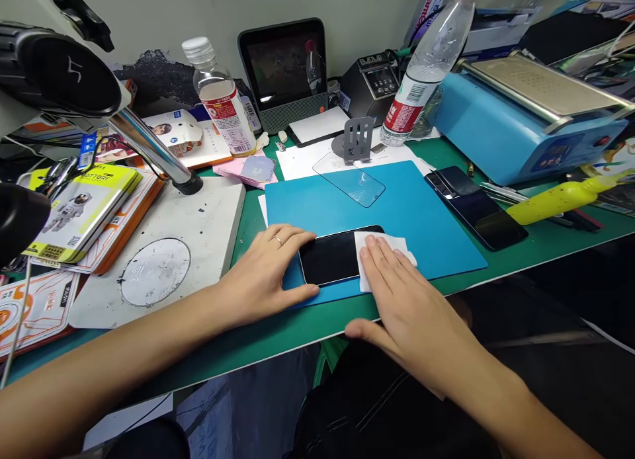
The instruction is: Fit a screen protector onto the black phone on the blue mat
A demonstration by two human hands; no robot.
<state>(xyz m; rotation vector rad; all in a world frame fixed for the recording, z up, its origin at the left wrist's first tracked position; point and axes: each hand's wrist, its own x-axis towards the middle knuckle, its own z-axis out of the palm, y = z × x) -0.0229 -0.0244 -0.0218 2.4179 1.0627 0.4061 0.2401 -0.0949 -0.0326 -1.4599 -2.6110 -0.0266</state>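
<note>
A black-faced smartphone (pixel 329 257) lies flat on a blue mat (pixel 431 247). My left hand (pixel 262 270), with a ring on one finger, grips its left end, thumb at the near edge and fingers at the far edge. Over the phone's right end lies a white wipe (pixel 366 282). Stretched flat together, the fingers of my right hand (pixel 397 287) hold the wipe down against the screen, with the thumb apart. Part of the wipe and the phone's right end are hidden under that hand. A clear screen glass (pixel 353 181) with a dark border lies behind the phone.
A second phone (pixel 479 208) lies to the right, by a yellow squeeze bottle (pixel 560 201). Behind stand two drink bottles (pixel 228 115), a grey stand (pixel 359 139) and a blue machine (pixel 501 128). A metal post (pixel 153 145) rises from a white base (pixel 208 234) at left.
</note>
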